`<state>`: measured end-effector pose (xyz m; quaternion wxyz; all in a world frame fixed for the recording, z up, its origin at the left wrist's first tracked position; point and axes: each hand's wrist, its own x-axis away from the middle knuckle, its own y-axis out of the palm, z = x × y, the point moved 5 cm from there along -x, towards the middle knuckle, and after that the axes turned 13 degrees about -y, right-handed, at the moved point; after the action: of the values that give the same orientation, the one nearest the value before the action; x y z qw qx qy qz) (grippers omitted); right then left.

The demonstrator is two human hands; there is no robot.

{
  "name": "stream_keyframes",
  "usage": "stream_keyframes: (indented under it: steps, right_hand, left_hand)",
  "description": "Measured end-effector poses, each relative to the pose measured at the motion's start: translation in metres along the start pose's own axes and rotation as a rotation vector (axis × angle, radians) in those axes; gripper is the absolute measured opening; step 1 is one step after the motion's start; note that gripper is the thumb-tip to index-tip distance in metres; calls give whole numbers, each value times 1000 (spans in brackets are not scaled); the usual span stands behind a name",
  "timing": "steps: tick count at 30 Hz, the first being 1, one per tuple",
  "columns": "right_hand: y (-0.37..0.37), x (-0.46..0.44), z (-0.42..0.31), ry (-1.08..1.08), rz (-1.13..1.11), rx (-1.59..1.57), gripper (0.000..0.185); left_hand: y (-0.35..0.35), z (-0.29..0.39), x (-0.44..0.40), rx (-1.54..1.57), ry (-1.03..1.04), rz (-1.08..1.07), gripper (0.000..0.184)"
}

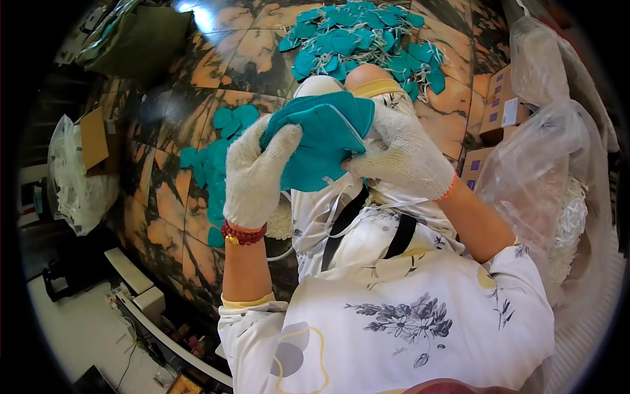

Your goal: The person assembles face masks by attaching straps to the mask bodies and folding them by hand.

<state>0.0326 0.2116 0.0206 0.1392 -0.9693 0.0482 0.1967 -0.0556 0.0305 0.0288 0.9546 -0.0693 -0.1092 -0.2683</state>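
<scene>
Marbled floor tiles, black and orange, run under pretty much your whole setup. You've got white floral clothes on, with black straps across your lap. Over on your right there's a big clear plastic bag with white stringy stuff in it, near some cardboard boxes. Past your knees sits the big teal pile, pale strings tangled all through it. Olive fabric is bunched up far left, and a smaller teal heap spreads out beside your left leg. As for the teal pieces, they're layered together above your lap: your left hand clamps the left side, thumb on top, and your right hand pinches the lower right edge. Both are gloved. Tiniest bit: a red beaded bracelet on your left wrist.
</scene>
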Motion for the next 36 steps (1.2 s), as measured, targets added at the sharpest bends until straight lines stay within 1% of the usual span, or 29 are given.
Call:
stream_keyframes:
  steps: [1, 3, 4, 6, 7, 9, 10, 11, 12, 15, 16, 17, 18, 19, 21, 22, 23, 25, 28, 29, 31, 32, 35, 36]
  right_hand:
    - [3, 0, 6, 70, -66, -17, 27]
    - [6, 7, 20, 282, -172, -157, 25]
    - [5, 7, 20, 209, -163, -115, 24]
    - [0, 5, 18, 60, -142, -24, 23]
    - [-4, 1, 10, -98, -184, 101, 24]
    - [-11, -3, -7, -417, -269, 349, 26]
    - [-9, 2, -4, -343, -310, 263, 30]
    - [-8, 2, -11, -439, -314, 333, 30]
    - [-8, 1, -19, -535, -316, 404, 30]
    - [-8, 2, -26, -628, -267, 511, 28]
    - [-10, 3, -25, -608, -242, 537, 28]
    - [-12, 4, -25, -587, -217, 562, 28]
    - [-15, 2, -27, -530, -177, 508, 29]
    - [-19, 4, -20, -430, -197, 445, 34]
    - [-28, 12, -7, -231, -238, 311, 44]
    - [-30, 12, -6, -182, -219, 191, 45]
    - [-28, 10, -8, -235, -170, 211, 40]
    - [-22, 5, -11, -342, -70, 252, 30]
    - [-6, 15, 3, -122, -250, 158, 25]
    - [-8, 15, -1, -163, -285, 262, 23]
    - [-18, 14, -13, -246, -363, 471, 18]
    - [-20, 19, -11, -222, -346, 586, 13]
    - [-27, 16, -22, -325, -273, 515, 8]
    - [-22, 15, -23, -389, -251, 286, 7]
  left_hand:
    - [0, 2, 2, -11, 14, 5, 25]
    - [-4, -2, 6, -56, -80, -18, 25]
    - [-7, -4, 7, -78, -128, -34, 24]
    - [-7, 1, 3, -125, 72, -390, 32]
    - [-6, 4, 3, -146, 173, -567, 38]
    - [-3, 9, 4, -196, 231, -670, 50]
    - [1, 14, 3, -224, 186, -594, 57]
    - [6, 16, 1, -250, 142, -518, 64]
    - [15, 14, -1, -294, 239, -515, 76]
    - [38, 14, 1, -468, 78, -536, 77]
    - [42, 13, 0, -526, 5, -459, 72]
    - [43, 10, 0, -567, 8, -410, 71]
    - [44, 3, 0, -608, 11, -359, 70]
    - [43, -1, -1, -649, 12, -308, 69]
    - [43, -1, 1, -648, -5, -300, 75]
    - [42, 0, 1, -652, -32, -309, 76]
    - [41, 0, 1, -657, -56, -318, 78]
    - [43, 5, 3, -720, -20, -297, 80]
    - [42, 3, 2, -811, 73, -281, 83]
    - [41, 2, 2, -840, 108, -279, 84]
    - [34, 10, 3, -794, -16, -244, 80]
    - [30, 12, 4, -768, -81, -224, 77]
    - [22, 0, 5, -825, -129, -274, 62]
    - [24, 0, 6, -768, -112, -308, 54]
